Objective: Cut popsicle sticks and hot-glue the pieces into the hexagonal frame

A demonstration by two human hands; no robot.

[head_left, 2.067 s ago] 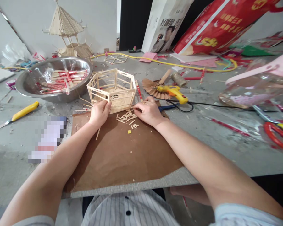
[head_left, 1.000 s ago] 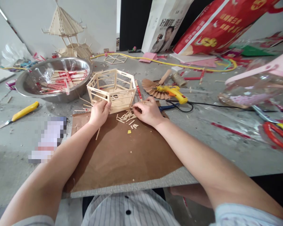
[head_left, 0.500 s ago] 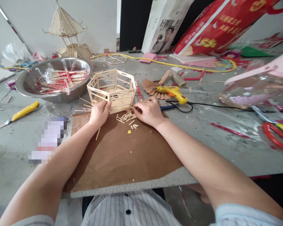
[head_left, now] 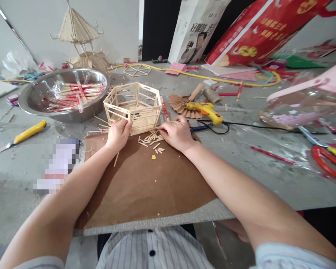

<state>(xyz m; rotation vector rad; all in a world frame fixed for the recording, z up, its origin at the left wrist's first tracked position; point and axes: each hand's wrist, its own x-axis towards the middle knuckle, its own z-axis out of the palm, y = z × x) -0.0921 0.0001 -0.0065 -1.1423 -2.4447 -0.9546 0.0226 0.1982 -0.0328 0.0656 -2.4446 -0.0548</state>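
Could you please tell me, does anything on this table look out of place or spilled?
Two things, mildly. The yellow knife lies left of the brown sheet with its blade uncovered. Short stick pieces are scattered on the sheet beside the right hand, unlike the sticks gathered in the bowl.

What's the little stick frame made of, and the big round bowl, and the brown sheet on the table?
Frame: most likely bare wood, since its sticks are pale and not shiny. Bowl: metal, probably steel, because it's silvery and shines. Brown sheet: perhaps paper, dull with faint creases, but I can't be sure.
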